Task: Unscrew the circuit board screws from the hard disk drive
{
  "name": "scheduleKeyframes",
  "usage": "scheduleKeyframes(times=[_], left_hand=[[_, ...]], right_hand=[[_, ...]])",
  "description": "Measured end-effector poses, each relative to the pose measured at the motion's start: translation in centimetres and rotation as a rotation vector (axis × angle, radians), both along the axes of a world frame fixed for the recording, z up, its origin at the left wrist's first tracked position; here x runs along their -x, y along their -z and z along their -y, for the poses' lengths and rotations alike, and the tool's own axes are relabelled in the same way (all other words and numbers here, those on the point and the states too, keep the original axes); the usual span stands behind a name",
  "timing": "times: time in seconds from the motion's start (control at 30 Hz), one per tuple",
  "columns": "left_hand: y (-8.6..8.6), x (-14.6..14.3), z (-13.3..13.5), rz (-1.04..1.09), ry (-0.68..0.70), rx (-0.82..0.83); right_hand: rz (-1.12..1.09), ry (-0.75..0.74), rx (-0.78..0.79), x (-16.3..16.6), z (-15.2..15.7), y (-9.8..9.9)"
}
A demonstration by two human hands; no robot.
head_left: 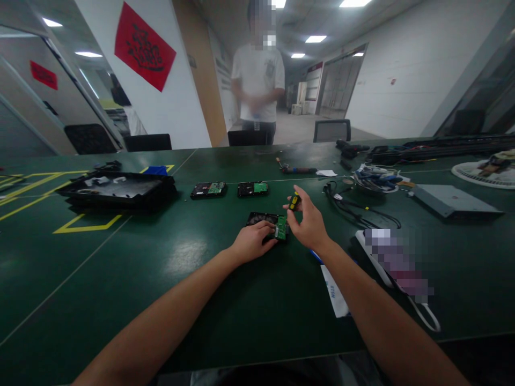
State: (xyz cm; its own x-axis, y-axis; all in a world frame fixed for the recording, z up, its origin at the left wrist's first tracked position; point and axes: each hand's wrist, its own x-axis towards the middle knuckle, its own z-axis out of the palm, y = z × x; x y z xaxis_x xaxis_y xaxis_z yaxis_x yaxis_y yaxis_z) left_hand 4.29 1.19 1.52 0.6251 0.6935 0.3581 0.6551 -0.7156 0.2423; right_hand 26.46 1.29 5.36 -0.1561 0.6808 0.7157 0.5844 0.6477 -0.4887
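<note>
A black hard drive (263,221) with a green circuit board (281,227) facing up lies on the dark green table (193,279). My left hand (252,241) rests on its near edge, fingers curled down on it. My right hand (309,221) hovers just right of the drive and pinches a small yellow-and-black tool (294,201) between thumb and fingers above the circuit board.
Two more drives (208,189) (252,188) lie farther back. A black tray stack (116,188) sits at left. Cables (358,206), a grey box (454,199), a screwdriver (295,170) and a white label strip (335,292) lie at right. A person in a white shirt (257,80) stands beyond the table.
</note>
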Motion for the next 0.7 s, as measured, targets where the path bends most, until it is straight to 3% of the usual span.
scheduleKeyframes(times=[0.2,0.5,0.7], left_hand=[[-0.01,-0.04,0.0,0.007,0.008,-0.004],[0.13,0.06,-0.06,0.01,0.007,-0.011],[0.05,0.01,-0.09,0.0,0.007,-0.008]], right_hand=[[0.032,0.089,-0.021,0.13,0.05,0.08],[-0.023,-0.004,0.026,0.36,0.04,0.18],[0.018,0.061,-0.027,0.33,0.22,0.13]])
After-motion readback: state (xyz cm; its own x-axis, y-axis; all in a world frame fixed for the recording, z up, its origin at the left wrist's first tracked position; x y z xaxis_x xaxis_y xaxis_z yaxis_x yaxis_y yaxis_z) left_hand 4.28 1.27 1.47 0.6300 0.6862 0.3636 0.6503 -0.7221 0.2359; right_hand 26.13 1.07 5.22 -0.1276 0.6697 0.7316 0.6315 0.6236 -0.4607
